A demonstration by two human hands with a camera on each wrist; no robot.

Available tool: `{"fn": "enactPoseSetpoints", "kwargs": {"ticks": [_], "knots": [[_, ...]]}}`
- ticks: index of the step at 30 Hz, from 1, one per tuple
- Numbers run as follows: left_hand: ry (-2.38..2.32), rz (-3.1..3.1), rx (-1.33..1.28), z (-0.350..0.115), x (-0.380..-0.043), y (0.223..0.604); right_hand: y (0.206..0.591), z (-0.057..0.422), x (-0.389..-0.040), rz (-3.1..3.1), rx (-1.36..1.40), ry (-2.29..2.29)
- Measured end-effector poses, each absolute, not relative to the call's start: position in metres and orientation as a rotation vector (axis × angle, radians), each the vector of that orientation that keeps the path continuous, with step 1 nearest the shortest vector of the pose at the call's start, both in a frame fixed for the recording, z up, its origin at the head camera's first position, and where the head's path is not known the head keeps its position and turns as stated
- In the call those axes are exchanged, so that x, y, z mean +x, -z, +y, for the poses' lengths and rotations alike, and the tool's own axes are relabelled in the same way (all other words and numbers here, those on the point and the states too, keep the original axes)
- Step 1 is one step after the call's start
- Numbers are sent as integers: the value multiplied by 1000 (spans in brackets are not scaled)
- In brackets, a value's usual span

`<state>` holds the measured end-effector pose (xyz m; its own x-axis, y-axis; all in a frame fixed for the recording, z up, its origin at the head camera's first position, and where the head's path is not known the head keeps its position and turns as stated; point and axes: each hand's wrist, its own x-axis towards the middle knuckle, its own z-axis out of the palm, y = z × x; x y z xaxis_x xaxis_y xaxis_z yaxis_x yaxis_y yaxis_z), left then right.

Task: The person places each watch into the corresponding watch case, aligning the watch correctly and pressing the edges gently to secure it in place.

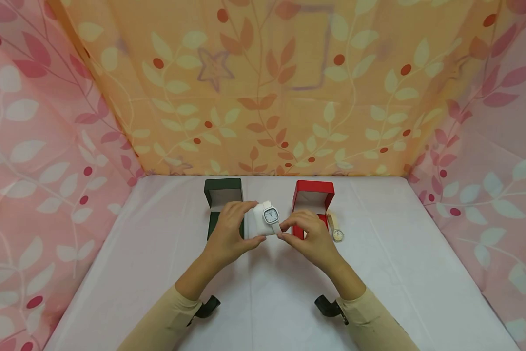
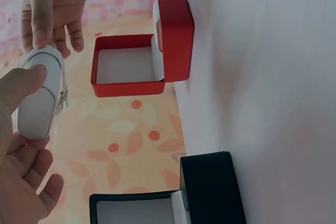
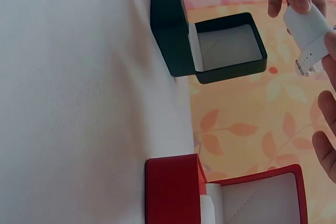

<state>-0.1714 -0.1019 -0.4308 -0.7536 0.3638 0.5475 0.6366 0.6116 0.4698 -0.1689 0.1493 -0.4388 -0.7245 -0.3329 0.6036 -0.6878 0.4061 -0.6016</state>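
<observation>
A white pillow-shaped watch cushion (image 1: 259, 220) is held up by my left hand (image 1: 227, 235), thumb on one side and fingers on the other. Around the cushion's right end goes a white wristwatch (image 1: 271, 215) with a rounded square dial, facing up. My right hand (image 1: 312, 238) pinches the watch's white strap near its lower end with thumb and forefinger. The left wrist view shows the buckle (image 2: 63, 98) hanging at the cushion's side. In the right wrist view, the punched strap (image 3: 314, 51) lies across the cushion under the right thumb.
Behind my left hand stands an open dark green box (image 1: 223, 184). An open red box (image 1: 314, 187) with a pale lining is behind my right hand. A cream-strapped watch (image 1: 338, 235) lies beside it on the white tablecloth (image 1: 254, 302). Patterned cloth walls enclose the table.
</observation>
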Motion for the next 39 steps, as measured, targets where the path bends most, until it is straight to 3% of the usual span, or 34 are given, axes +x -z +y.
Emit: {"fn": "enactPoseSetpoints", "kwargs": {"ticks": [39], "knots": [[894,-2428,-905,-102,-149,435,436,165,-176,-2502,1116,-1268]]}}
